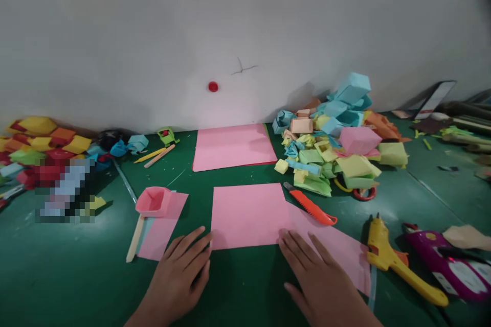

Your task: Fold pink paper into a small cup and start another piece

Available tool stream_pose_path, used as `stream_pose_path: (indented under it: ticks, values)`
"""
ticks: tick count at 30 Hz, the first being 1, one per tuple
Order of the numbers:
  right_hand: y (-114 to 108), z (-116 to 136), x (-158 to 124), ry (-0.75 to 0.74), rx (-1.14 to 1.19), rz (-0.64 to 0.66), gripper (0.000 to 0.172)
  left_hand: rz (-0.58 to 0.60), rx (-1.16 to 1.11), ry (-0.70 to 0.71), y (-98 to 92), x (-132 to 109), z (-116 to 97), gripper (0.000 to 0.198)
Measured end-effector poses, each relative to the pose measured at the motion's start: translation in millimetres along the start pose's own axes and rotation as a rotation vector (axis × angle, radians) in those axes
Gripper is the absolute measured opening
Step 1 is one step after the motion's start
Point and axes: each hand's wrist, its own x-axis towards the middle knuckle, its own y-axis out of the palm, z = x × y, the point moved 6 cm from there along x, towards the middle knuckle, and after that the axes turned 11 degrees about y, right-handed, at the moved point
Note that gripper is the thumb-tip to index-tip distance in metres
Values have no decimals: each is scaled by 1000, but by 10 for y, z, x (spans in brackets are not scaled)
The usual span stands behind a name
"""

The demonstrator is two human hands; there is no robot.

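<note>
My left hand (180,273) lies flat on the green table mat (238,291), its fingers spread, and the fingertips touch the lower left corner of a pink square paper sheet (249,214). My right hand (322,281) rests open with its fingers on the sheet's lower right edge. Part of that hand also covers a second pink sheet (337,250), which lies skewed underneath. Neither hand holds anything.
A pink paper stack (232,145) lies by the wall. A folded pink box on a wooden stick (151,204) lies at the left on a pink strip. At the right are an orange utility knife (310,207), a yellow glue gun (395,260), a purple glue gun (448,260) and a heap of folded papers (337,138).
</note>
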Motion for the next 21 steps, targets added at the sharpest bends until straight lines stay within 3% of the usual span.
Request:
stream_pose_path:
  ticks: [3,6,10,14,21]
  values:
    - [53,-26,10,-34,8,-8,96,45,-31,45,25,111,-202,38]
    - [85,-36,29,-78,-7,-35,99,170,-130,132,131,346,-474,49]
    - [56,-16,74,-135,-71,-53,79,250,-227,110,296,584,-643,66]
    - [-21,19,84,-145,-120,-68,56,255,-240,63,322,563,-631,67]
    - [-110,-2,21,-23,-46,39,60,208,-118,-2,174,241,-431,61]
